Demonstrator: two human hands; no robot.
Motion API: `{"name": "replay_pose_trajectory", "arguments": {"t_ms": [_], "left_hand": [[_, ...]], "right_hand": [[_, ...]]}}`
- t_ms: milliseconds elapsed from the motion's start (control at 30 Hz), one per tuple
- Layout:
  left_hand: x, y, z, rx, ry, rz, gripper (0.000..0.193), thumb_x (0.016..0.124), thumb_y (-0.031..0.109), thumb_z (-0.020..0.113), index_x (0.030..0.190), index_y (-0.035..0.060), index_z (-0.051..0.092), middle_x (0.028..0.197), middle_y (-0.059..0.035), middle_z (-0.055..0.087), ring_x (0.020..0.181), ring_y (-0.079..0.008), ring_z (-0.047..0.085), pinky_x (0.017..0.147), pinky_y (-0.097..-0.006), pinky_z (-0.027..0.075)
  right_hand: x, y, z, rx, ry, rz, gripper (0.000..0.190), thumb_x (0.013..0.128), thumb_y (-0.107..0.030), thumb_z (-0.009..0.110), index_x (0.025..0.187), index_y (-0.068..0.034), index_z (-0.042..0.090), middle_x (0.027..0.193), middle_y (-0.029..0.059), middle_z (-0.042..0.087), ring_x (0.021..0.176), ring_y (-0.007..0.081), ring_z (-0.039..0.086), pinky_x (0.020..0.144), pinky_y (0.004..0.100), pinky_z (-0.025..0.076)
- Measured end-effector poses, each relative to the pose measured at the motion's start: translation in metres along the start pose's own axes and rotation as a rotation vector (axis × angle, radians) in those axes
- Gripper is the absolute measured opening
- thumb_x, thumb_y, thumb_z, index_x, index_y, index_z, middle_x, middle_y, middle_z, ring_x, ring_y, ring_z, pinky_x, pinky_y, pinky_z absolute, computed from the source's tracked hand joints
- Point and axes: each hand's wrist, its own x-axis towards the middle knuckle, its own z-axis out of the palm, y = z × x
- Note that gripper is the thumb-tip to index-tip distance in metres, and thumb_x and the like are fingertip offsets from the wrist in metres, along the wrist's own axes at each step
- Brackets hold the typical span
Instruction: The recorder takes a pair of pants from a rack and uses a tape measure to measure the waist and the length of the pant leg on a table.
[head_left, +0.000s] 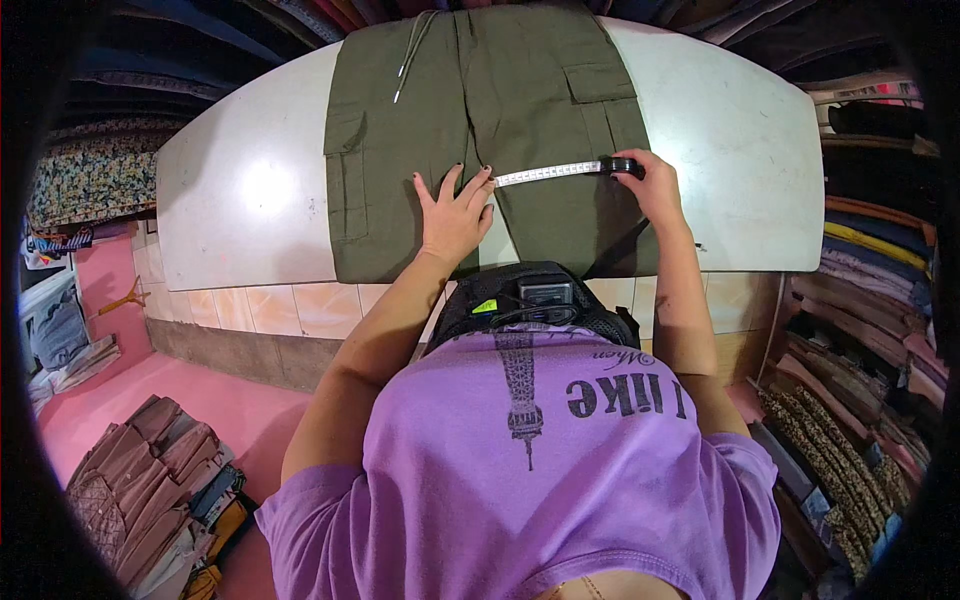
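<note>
Olive-green cargo shorts (540, 112) with a drawstring and flap pockets lie flat across a white table (750, 150). A white measuring tape (551, 173) stretches over the leg on the right, from near the inner edge by the crotch towards the outer edge. My left hand (455, 212) lies spread on the shorts, its fingertips pressing the tape's free end. My right hand (654, 184) grips the black round case (622, 166) of the tape at the outer edge of that leg.
Folded garments are stacked on the right (862, 300). Piled clothes (150, 487) rest at the lower left above a pink floor (255, 397). Dark garments line the table's far side. A black bag (536, 300) sits between my body and the table's near edge.
</note>
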Motion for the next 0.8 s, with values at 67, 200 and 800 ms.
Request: {"name": "replay_pose_trajectory", "arguments": {"t_ms": [67, 200, 800], "left_hand": [[0.000, 0.000, 0.001, 0.006, 0.020, -0.023, 0.036, 0.078, 0.027, 0.062, 0.113, 0.0212, 0.060, 0.129, 0.0105, 0.051, 0.123, -0.0234, 0.041, 0.098, -0.0729, 0.017], [-0.001, -0.001, 0.002, -0.008, -0.001, -0.003, 0.037, 0.078, 0.027, 0.063, 0.114, 0.0212, 0.060, 0.128, 0.0103, 0.051, 0.123, -0.0237, 0.041, 0.098, -0.0731, 0.017], [-0.001, -0.001, -0.001, -0.016, -0.043, -0.001, 0.043, 0.079, 0.037, 0.064, 0.119, 0.0213, 0.057, 0.134, 0.0098, 0.047, 0.125, -0.0239, 0.039, 0.099, -0.0706, 0.019]], "right_hand": [[0.000, 0.002, -0.003, -0.015, 0.007, -0.004, 0.029, 0.071, -0.005, 0.073, 0.099, -0.009, 0.067, 0.091, 0.0109, 0.066, 0.080, 0.0284, 0.063, 0.071, 0.0347, 0.049], [0.001, 0.006, -0.010, -0.011, 0.004, 0.018, 0.029, 0.071, -0.005, 0.073, 0.099, -0.010, 0.067, 0.091, 0.0109, 0.067, 0.079, 0.0275, 0.063, 0.071, 0.0347, 0.049], [0.008, 0.035, -0.024, -0.003, 0.017, 0.071, 0.029, 0.071, -0.007, 0.074, 0.100, -0.010, 0.068, 0.084, 0.0093, 0.067, 0.069, 0.0223, 0.060, 0.066, 0.0328, 0.048]]}}
